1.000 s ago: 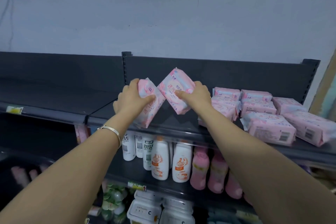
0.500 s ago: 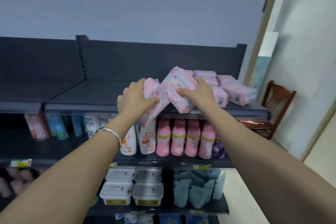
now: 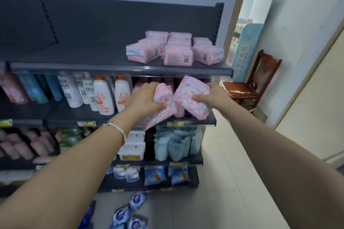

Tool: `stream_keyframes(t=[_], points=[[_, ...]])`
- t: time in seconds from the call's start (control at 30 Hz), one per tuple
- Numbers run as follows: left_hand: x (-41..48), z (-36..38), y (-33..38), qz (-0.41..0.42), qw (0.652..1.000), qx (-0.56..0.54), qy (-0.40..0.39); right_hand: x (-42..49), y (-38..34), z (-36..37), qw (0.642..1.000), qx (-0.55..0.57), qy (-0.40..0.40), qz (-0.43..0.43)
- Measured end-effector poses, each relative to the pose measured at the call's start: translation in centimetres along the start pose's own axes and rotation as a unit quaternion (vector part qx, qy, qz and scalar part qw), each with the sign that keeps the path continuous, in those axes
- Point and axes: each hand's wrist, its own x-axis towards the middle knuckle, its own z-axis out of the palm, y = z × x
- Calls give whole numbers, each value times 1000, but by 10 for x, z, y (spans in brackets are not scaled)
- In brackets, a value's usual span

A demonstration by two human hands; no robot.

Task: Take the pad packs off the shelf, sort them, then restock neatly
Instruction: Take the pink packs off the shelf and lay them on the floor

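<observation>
My left hand (image 3: 144,99) grips a pink pad pack (image 3: 161,108), tilted, in front of the second shelf level. My right hand (image 3: 212,96) holds another pink pad pack (image 3: 189,95) just to its right, the two packs touching. Both packs are off the dark top shelf (image 3: 119,66) and held in the air below its front edge. Several more pink pad packs (image 3: 176,50) lie stacked at the right end of the top shelf, above my hands.
White bottles (image 3: 103,96) and coloured bottles stand on the second level. Below are white boxes (image 3: 133,147), light blue pouches (image 3: 176,143) and blue packets. Blue packets (image 3: 128,214) lie on the floor. A wooden chair (image 3: 255,83) stands right of the rack.
Both hands came down from the top shelf with their packs to the second level. My view swung right and down, showing the chair and floor.
</observation>
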Motion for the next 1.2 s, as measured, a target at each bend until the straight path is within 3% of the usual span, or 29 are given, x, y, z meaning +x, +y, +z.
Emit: stream_keyframes(t=[0.23, 0.53, 0.7, 1.2], points=[[-19, 81, -14, -32, 993, 40, -108, 3, 71, 48, 977, -189, -100, 10], [-13, 221, -70, -51, 968, 69, -237, 14, 169, 154, 938, -282, -162, 117], [-29, 324, -106, -61, 958, 94, -265, 10, 241, 231, 908, -351, -197, 120], [-155, 758, -274, -90, 935, 143, -311, -23, 597, 549, 902, -282, -264, 194]])
